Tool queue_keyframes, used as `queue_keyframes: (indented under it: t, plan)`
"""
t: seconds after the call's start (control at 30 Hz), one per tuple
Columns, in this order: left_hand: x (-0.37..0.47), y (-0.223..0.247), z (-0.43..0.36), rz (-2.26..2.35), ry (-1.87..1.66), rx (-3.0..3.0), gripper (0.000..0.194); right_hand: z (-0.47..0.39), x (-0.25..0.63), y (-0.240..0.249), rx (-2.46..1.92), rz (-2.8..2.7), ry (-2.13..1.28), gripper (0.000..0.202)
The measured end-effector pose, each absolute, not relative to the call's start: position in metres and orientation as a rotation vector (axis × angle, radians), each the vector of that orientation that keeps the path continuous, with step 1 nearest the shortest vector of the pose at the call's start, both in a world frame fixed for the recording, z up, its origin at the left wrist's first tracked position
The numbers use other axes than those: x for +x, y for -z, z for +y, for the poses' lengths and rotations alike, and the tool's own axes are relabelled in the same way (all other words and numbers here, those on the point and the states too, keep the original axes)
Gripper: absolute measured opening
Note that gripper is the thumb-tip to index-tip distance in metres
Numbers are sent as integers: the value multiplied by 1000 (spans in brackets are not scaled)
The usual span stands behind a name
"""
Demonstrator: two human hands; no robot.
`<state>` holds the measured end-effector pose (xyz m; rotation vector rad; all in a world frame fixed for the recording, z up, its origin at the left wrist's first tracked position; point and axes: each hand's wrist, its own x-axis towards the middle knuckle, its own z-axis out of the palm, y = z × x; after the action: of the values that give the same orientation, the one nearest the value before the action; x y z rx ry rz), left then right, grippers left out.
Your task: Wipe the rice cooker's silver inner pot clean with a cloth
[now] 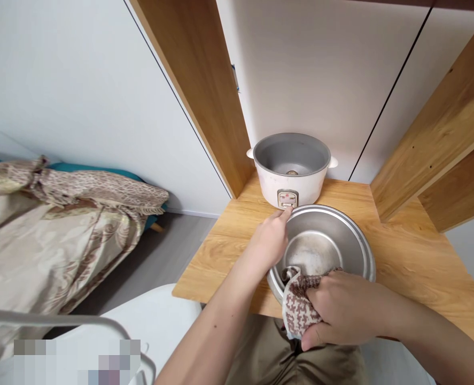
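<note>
metal pot (349, 243) sat at tabletop (413, 267) edge, five o'clock from cooker (267, 184); left hand (271, 240) gripped rim at ten, right hand (343, 305) clenched cloth (301, 309) at six. seemingly wiping; next stroke called for steady rim.

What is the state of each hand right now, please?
Left hand: at the rim of the metal pot; grip cannot be told.
Right hand: closed on the patterned cloth.
</note>
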<state>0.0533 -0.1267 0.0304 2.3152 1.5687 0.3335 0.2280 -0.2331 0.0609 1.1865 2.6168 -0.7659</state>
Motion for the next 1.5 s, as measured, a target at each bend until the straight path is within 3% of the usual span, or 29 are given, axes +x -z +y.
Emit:
queue_keyframes:
  t: [0.3,0.5,0.77,1.0,1.27,1.5]
  plan:
    - [52,-30,-127,1549,-370,2307,71,-246,220,-54,1275,2576,402,70]
    - [53,-31,-127,1568,-332,2317,71,-235,227,-61,1198,2614,685,53]
    - [51,-28,-126,1556,-336,2326,72,-240,223,-59,1232,2541,504,67]
    - [52,-29,-125,1532,-357,2304,72,-230,234,-57,1145,2600,796,52]
    - [51,-28,-125,1512,-402,2295,72,-235,233,-56,1217,2550,585,70]
    - [52,-31,-127,1543,-365,2299,70,-229,236,-58,1110,2637,799,48]
